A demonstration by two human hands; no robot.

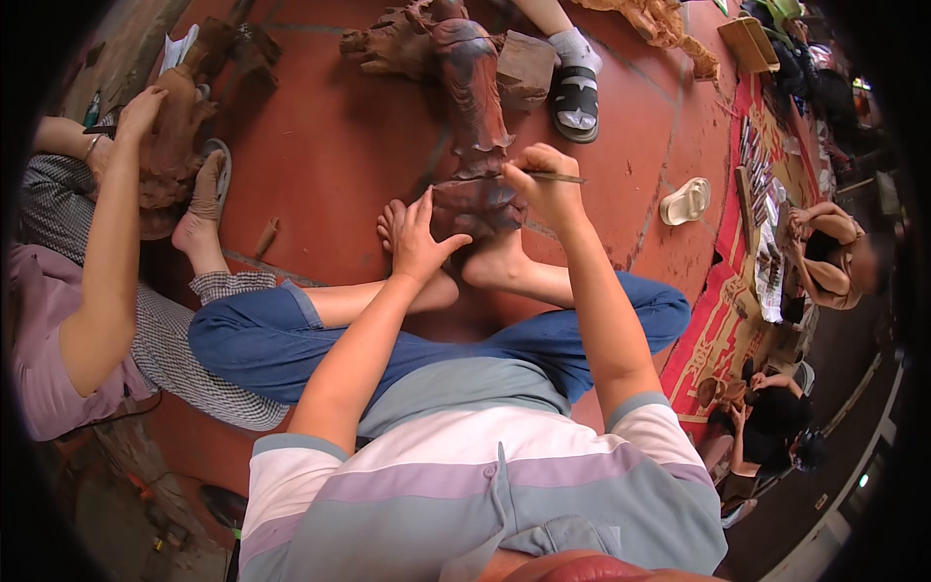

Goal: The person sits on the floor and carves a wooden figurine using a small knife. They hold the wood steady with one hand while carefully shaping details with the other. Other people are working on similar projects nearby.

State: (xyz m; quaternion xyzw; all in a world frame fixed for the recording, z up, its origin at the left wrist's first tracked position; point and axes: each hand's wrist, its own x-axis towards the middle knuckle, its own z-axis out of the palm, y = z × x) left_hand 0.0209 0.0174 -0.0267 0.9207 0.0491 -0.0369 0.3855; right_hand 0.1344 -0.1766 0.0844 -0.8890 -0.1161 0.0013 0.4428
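A dark reddish carved wooden statue (475, 92) lies on the floor in front of me, its block-like base (480, 206) braced between my bare feet. My left hand (423, 242) rests at the left side of the base, thumb spread away from the fingers and nothing gripped. At the base's right upper edge, my right hand (546, 184) is closed round a thin carving tool (564, 177). One end of the tool sticks out to the right of the fist; its working tip is hidden near the wood.
To the left, another person handles a wooden carving (175, 121). A sandaled foot (576, 102) stands beside a wooden block (525, 70). A pale slipper (686, 201) lies at right, near a red patterned mat (706, 364) and a row of tools (754, 160). More people sit farther right.
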